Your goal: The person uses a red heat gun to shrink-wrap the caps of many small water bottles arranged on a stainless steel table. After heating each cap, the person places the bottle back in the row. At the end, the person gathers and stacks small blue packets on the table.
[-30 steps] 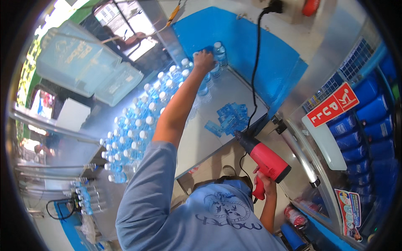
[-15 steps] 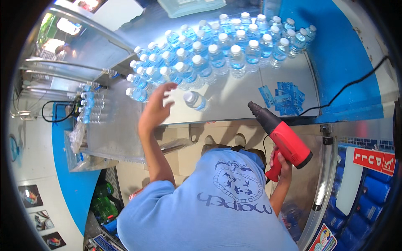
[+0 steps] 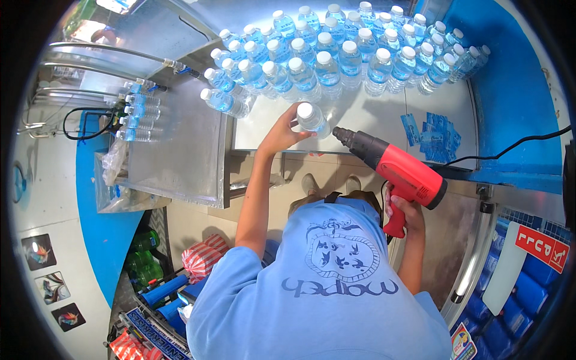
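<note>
My left hand (image 3: pixel 283 131) grips a small clear water bottle (image 3: pixel 313 121) with a white cap and blue label on the counter (image 3: pixel 258 126) near the front edge. My right hand (image 3: pixel 405 215) is closed on the handle of a red and black heat gun (image 3: pixel 403 177); its nozzle points left, just beside that bottle. Many similar bottles (image 3: pixel 327 72) stand in rows along the back. A pile of loose blue labels (image 3: pixel 439 135) lies at the counter's right, near the gun's black cord.
A steel counter (image 3: pixel 174 168) adjoins at left, with pipes (image 3: pixel 108 51) and lying bottles (image 3: pixel 141 108). A blue wall panel (image 3: pixel 510 96) bounds the right, above a glass door with a red sign (image 3: pixel 540 246). Striped bags (image 3: pixel 204 261) sit on the floor.
My left hand came down from the back rows, was open half a second ago, and now holds a single bottle at the front. The heat gun's nozzle is now beside it; the view has turned.
</note>
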`<control>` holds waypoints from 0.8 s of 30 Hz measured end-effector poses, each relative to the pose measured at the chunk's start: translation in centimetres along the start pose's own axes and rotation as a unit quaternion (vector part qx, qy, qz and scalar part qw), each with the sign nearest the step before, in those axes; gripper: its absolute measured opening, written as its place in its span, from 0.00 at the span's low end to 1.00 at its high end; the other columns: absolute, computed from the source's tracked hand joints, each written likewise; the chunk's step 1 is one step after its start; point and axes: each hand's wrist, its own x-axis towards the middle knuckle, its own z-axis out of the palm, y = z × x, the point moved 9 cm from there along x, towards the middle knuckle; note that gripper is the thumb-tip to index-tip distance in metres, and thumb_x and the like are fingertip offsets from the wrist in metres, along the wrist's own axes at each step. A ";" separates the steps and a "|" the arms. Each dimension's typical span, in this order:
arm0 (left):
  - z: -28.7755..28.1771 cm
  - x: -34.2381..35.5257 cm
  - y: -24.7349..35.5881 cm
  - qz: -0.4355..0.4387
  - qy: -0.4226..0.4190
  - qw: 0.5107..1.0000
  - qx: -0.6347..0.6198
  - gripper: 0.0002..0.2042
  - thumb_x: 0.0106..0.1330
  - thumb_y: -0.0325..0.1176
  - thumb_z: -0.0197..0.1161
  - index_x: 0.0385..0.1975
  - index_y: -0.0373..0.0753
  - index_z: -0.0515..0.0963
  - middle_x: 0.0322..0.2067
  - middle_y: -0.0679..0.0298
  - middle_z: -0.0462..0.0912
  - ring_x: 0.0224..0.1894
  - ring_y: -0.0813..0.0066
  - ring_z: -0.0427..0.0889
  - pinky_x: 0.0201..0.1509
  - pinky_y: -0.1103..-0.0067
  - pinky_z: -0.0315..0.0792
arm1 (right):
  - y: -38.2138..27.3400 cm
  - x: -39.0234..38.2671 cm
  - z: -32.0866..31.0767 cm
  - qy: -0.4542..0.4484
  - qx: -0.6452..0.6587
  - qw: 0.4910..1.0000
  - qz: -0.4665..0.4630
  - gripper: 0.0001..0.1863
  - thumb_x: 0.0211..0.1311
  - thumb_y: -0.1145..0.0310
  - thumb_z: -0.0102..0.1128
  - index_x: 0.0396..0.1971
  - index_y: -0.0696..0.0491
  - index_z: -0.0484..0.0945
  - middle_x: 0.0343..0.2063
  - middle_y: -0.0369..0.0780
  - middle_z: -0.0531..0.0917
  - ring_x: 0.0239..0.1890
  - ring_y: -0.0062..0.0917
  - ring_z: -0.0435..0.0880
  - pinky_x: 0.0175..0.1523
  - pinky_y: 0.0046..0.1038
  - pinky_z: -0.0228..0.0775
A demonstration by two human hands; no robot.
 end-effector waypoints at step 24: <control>-1.3 -0.6 6.1 0.150 0.013 0.988 0.040 0.34 0.58 0.25 0.75 0.67 0.39 0.71 0.64 0.61 0.77 0.68 0.65 0.74 0.74 0.67 0.64 | 2.6 -0.5 1.9 0.044 -0.052 0.997 -0.036 0.13 0.66 0.74 0.63 0.48 0.58 0.77 0.37 0.38 0.80 0.27 0.19 0.79 0.32 0.23 0.71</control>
